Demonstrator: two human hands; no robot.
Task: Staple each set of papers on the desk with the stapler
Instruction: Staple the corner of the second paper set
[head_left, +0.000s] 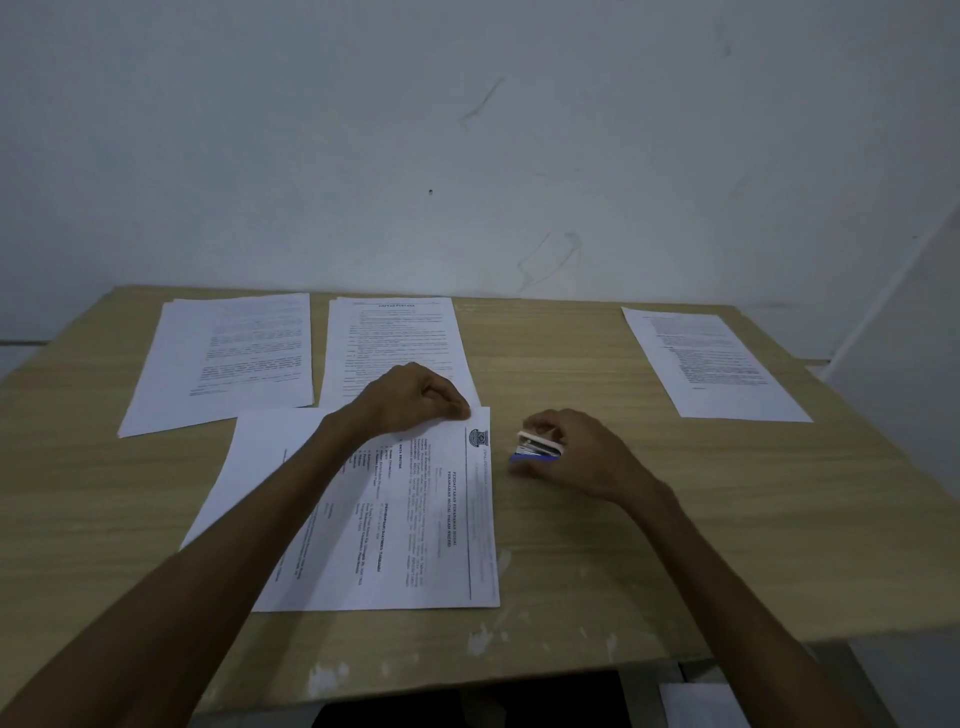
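The nearest set of papers (415, 519) lies sideways at the front centre of the desk (649, 545), its heading edge turned to the right. The left hand (410, 397) rests on the far right corner of this set, fingers curled and pressing or pinching the sheets at that corner; which of the two cannot be told. The right hand (566, 452) grips the stapler (537, 447), a small unit with a blue base and a light top, fingers wrapped around it. The stapler sits just beside the right edge of the set, near the held corner but apart from the paper.

Status: the stapler mouth is not yet on the sheets, so this set is judged unstapled. Whether a staple is already in any set is too small to tell.

Three further sets lie along the far edge: the far-left set (223, 364), the far-centre set (395, 343), partly covered by the left hand, and the far-right set (711, 364), well apart from the others. Judged from their layout, these are left to process.
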